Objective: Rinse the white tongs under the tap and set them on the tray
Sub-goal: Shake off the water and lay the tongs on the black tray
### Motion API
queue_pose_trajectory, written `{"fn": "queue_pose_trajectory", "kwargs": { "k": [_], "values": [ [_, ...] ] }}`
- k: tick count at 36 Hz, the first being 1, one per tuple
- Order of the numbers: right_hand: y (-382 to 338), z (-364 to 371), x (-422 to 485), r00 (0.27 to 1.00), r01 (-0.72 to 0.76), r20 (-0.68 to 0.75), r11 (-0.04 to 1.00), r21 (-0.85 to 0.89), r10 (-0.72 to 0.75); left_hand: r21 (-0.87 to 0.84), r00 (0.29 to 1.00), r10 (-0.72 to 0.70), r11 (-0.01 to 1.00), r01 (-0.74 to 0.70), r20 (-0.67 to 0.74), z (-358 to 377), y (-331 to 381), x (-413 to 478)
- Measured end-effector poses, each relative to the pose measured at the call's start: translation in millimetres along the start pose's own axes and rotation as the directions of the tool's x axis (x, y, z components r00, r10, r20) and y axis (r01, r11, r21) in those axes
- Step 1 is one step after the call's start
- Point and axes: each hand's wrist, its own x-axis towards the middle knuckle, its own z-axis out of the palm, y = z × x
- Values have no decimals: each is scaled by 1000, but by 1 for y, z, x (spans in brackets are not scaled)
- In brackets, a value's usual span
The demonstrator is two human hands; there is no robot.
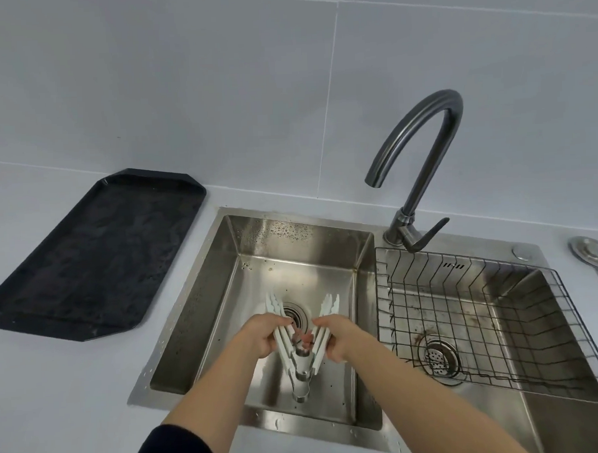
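The white tongs [301, 346] are spread in a V over the left sink basin [205, 299], their metal hinge end pointing toward me and their tips above the drain. My left hand [261, 336] grips the left arm of the tongs. My right hand [333, 338] grips the right arm. The dark tap [421, 145] arches above the divider with its spout over the left basin, and no water runs from it. The black tray [97, 259] lies on the counter to the left of the sink, with nothing on it.
A wire rack [483, 317] sits in the right basin. The tap lever [425, 238] points right at the tap's base. A round metal sink plug [592, 256] lies on the counter at the far right. White tiled wall behind.
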Motion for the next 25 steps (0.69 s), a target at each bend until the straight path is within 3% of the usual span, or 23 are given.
{"fn": "queue_pose_trajectory", "kwargs": {
  "k": [16, 25],
  "values": [
    [5, 20, -6, 999, -27, 33, 999, -34, 28, -1, 999, 36, 999, -36, -35, -14, 7, -18],
    [-2, 70, -22, 997, 45, -67, 999, 17, -44, 123, 996, 80, 989, -85, 47, -54, 45, -11]
  ]
}}
